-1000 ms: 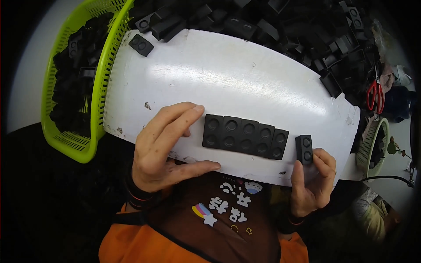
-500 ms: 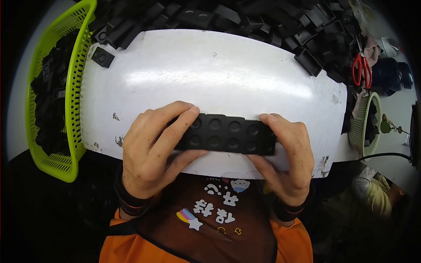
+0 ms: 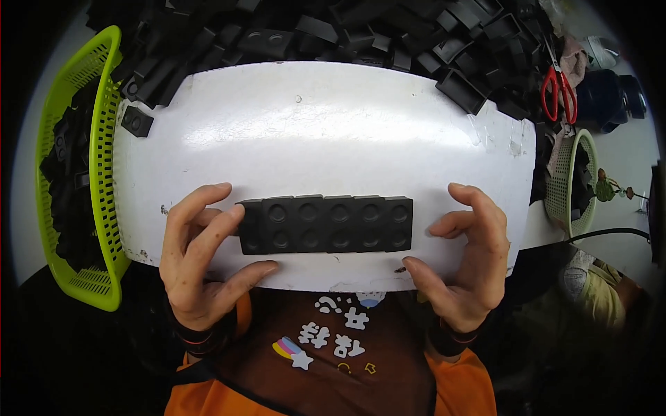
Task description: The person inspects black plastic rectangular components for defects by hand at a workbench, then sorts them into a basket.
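Observation:
A row of black rectangular blocks (image 3: 325, 225), each with round recesses on top, lies side by side on the white board (image 3: 277, 152). Their upper edges are slightly stepped. My left hand (image 3: 201, 256) is open at the row's left end, one fingertip at or very near the end block's corner, the thumb apart below it. Past the right end, my right hand (image 3: 468, 256) is open with fingers curved and spread, clear of the blocks. Neither hand holds anything.
A heap of loose black blocks (image 3: 368, 35) fills the far side. One block (image 3: 137, 122) sits at the board's far left. A green basket (image 3: 104, 159) with black pieces stands left. Red-handled scissors (image 3: 558, 95), a dark blue bottle (image 3: 614, 100) and a pale basket (image 3: 563, 184) are right.
Both hands have let go of the row and spread apart, the left moving left and the right opening away. The whole row now shows. The camera view has shifted slightly.

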Action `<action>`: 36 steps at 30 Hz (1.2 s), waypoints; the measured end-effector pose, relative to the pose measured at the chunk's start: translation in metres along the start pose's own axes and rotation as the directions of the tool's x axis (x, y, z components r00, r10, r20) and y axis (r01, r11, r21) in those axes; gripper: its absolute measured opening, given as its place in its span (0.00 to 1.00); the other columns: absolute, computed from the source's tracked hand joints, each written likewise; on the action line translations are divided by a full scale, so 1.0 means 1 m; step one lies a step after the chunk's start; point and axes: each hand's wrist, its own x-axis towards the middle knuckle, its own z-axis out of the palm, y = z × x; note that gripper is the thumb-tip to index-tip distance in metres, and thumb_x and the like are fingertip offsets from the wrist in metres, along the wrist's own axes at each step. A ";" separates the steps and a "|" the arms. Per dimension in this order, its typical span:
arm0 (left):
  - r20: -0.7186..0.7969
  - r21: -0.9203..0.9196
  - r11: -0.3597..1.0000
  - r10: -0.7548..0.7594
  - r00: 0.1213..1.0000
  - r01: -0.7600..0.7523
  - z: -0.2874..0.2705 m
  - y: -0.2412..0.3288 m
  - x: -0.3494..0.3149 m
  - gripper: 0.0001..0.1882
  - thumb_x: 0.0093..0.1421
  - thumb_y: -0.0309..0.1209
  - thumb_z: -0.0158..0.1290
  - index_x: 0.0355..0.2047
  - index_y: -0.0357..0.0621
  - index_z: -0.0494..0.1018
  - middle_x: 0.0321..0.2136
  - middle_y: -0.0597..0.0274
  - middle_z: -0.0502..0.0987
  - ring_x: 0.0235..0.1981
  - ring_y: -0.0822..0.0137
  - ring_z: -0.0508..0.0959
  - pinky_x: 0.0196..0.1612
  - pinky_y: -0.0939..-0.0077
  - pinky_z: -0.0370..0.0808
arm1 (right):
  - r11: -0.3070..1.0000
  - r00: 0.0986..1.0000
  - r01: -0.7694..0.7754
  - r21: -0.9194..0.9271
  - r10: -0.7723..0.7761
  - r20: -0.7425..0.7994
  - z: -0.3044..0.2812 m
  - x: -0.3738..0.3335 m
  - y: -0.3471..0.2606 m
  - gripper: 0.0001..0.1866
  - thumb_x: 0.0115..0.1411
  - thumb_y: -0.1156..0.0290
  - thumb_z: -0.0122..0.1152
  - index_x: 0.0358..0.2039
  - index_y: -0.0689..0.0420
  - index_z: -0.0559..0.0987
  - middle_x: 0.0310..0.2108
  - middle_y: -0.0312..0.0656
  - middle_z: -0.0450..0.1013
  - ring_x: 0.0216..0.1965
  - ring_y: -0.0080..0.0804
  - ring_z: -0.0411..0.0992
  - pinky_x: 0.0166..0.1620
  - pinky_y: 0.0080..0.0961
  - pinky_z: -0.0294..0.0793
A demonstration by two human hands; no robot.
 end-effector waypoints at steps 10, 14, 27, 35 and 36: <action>0.100 -0.125 0.992 0.003 0.995 0.010 -0.017 0.034 -0.004 0.18 0.41 0.22 0.69 0.35 0.35 0.81 0.34 0.45 0.76 0.27 0.61 0.79 0.28 0.75 0.77 | 0.994 0.975 0.027 0.106 -0.049 0.216 -0.003 0.014 -0.032 0.16 0.40 0.85 0.71 0.33 0.68 0.81 0.39 0.52 0.77 0.27 0.36 0.74 0.26 0.24 0.72; 0.137 -0.142 0.980 -0.123 0.983 0.142 -0.017 0.032 0.026 0.08 0.49 0.16 0.63 0.31 0.29 0.78 0.30 0.50 0.74 0.23 0.67 0.76 0.24 0.80 0.73 | 0.988 0.963 -0.132 0.084 0.108 0.247 -0.002 0.036 -0.032 0.10 0.49 0.83 0.68 0.34 0.69 0.80 0.34 0.48 0.75 0.25 0.32 0.73 0.26 0.23 0.71; 0.088 0.121 0.993 -0.019 0.996 0.008 -0.015 0.002 0.005 0.34 0.39 0.37 0.72 0.45 0.30 0.75 0.40 0.49 0.76 0.39 0.60 0.76 0.37 0.70 0.73 | 0.940 0.966 0.018 -0.341 0.072 0.250 -0.010 0.010 -0.014 0.38 0.43 0.62 0.77 0.51 0.70 0.73 0.46 0.54 0.69 0.46 0.44 0.69 0.46 0.36 0.70; -0.079 -0.178 0.975 0.120 0.990 -0.133 -0.017 0.008 0.012 0.33 0.39 0.32 0.73 0.46 0.35 0.72 0.40 0.47 0.76 0.39 0.56 0.76 0.38 0.66 0.71 | 0.992 0.992 0.027 0.125 -0.042 0.121 -0.005 0.019 -0.018 0.34 0.39 0.76 0.76 0.49 0.69 0.73 0.46 0.58 0.71 0.46 0.47 0.71 0.46 0.37 0.72; 0.006 -0.138 0.985 0.108 0.994 -0.106 -0.011 0.009 0.016 0.32 0.40 0.31 0.73 0.45 0.35 0.72 0.43 0.47 0.76 0.41 0.55 0.76 0.41 0.64 0.69 | 0.996 0.981 0.048 0.072 -0.060 0.183 0.000 0.022 -0.018 0.33 0.40 0.77 0.75 0.49 0.69 0.73 0.46 0.59 0.72 0.46 0.48 0.72 0.46 0.38 0.73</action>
